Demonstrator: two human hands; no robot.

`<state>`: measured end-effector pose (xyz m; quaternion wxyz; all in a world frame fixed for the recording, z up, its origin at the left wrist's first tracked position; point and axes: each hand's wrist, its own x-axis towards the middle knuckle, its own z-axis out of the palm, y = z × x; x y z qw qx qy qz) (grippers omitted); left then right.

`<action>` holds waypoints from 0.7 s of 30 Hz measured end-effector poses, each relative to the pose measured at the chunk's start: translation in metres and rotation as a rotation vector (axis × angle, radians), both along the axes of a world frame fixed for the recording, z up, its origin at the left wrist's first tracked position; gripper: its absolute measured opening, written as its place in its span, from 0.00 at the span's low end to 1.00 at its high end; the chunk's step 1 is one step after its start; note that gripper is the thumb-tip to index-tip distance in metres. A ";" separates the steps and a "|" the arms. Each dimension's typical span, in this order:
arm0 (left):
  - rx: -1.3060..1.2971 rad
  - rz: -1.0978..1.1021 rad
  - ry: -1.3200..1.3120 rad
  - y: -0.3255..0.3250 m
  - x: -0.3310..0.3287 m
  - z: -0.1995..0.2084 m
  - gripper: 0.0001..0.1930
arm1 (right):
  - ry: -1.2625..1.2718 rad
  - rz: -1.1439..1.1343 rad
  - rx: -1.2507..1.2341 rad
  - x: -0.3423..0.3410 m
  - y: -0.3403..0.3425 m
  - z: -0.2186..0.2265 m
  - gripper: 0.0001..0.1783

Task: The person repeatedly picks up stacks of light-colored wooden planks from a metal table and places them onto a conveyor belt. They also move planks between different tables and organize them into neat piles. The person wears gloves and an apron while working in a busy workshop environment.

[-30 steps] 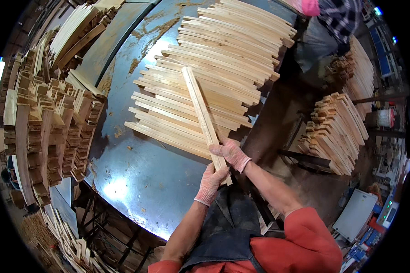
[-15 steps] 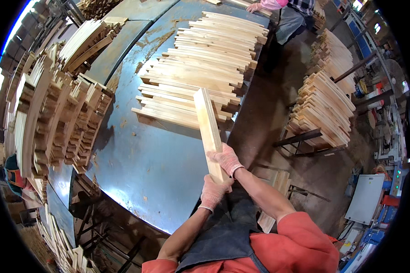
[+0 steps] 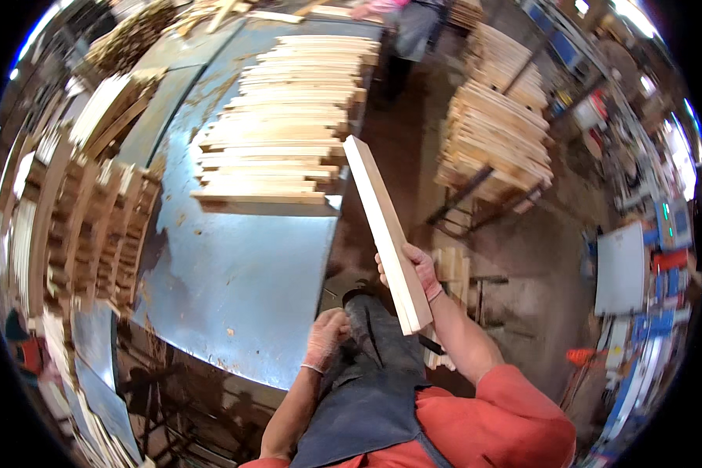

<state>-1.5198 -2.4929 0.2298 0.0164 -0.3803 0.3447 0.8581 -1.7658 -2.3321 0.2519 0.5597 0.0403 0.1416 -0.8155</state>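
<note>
Right hand (image 3: 420,273) wrapped round the wooden bar (image 3: 384,226) near its lower end; bar's far tip aimed at 11 o'clock. Left hand (image 3: 327,338), at 7 o'clock from bar, fingers curled in, nothing visible inside. Risk: one-handed, off-centre hold could let bar twist, dip or clip table (image 3: 246,265) at 9 o'clock.

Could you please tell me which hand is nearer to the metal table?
Left: the left hand is by the right edge of the metal table; the right hand farther right, gripping a board.
</note>
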 end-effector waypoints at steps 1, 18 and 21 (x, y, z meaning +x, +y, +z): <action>-0.029 0.006 -0.009 -0.002 0.003 -0.001 0.16 | 0.053 -0.044 0.052 -0.005 0.023 0.001 0.36; -0.186 -0.161 -0.325 0.013 0.007 -0.044 0.15 | 0.587 0.389 2.224 0.041 0.398 -0.129 0.25; -0.162 -0.209 -0.288 0.019 -0.003 -0.056 0.15 | 0.492 0.347 2.358 0.044 0.408 -0.187 0.24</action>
